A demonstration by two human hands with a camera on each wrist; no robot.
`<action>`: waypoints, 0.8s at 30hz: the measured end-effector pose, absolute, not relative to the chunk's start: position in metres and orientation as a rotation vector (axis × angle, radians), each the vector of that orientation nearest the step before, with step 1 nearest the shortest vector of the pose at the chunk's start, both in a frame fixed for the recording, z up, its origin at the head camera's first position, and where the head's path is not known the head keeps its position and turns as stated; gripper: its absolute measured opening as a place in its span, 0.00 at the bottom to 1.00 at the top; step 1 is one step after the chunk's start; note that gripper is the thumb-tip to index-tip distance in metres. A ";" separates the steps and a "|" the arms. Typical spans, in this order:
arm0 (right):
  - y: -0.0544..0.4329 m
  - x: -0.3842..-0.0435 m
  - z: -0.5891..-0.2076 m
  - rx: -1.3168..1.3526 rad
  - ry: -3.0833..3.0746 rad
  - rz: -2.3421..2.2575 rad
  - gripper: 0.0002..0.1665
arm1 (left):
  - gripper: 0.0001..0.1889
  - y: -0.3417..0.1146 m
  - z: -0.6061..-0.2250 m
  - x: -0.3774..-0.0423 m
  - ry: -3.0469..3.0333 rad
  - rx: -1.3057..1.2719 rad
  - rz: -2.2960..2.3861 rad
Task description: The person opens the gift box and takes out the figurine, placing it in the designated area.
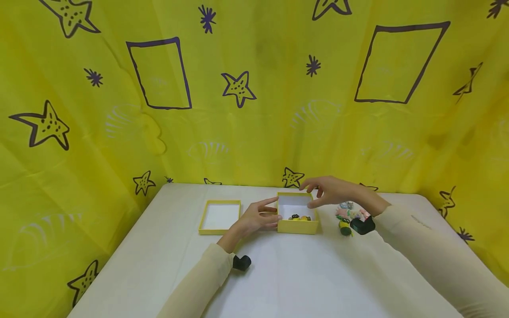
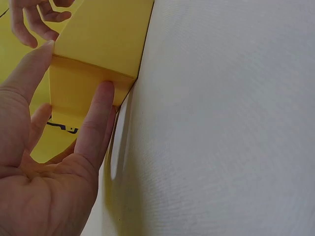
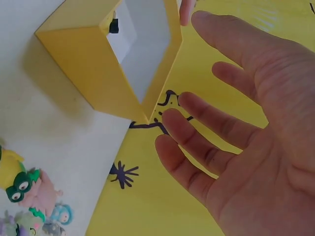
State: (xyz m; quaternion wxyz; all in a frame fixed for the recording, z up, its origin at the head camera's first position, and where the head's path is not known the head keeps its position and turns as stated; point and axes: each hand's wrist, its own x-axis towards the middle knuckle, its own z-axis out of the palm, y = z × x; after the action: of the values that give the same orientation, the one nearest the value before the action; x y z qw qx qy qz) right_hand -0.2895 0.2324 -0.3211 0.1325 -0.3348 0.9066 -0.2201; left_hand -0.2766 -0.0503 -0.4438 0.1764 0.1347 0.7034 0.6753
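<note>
A yellow box (image 1: 297,227) with a white inside stands with its open top up on the table. Small yellow and dark toy figures (image 1: 300,217) lie on its floor. My left hand (image 1: 254,218) is at the box's left side; in the left wrist view, extended fingers (image 2: 96,118) rest against the yellow wall. Over the box's right rim hovers my right hand (image 1: 332,191), its fingers loosely bent and spread. Nothing lies between those fingers (image 3: 197,152) in the right wrist view.
To the left, a shallow yellow-rimmed lid (image 1: 218,231) lies with its white inside up. Several small colourful toy figures (image 3: 39,191) are clustered on the table to the right of the box, close under my right wrist. A yellow patterned curtain (image 1: 270,132) hangs behind the white table (image 1: 294,278).
</note>
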 end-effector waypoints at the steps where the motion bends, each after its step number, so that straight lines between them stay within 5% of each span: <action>1: 0.231 -0.291 -0.322 -0.969 2.629 -0.639 0.32 | 0.38 -0.050 -0.444 -0.277 1.994 0.380 1.910; 24: 0.197 -0.305 -0.360 -0.932 2.564 -0.596 0.33 | 0.38 -0.050 -0.444 -0.277 1.979 0.336 1.913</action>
State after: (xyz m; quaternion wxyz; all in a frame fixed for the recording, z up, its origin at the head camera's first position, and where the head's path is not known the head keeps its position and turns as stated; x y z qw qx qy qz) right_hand -0.3048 0.1971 -0.3597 0.1736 -0.3287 0.9042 -0.2101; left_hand -0.2773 -0.0501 -0.4442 0.1833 0.1190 0.7018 0.6781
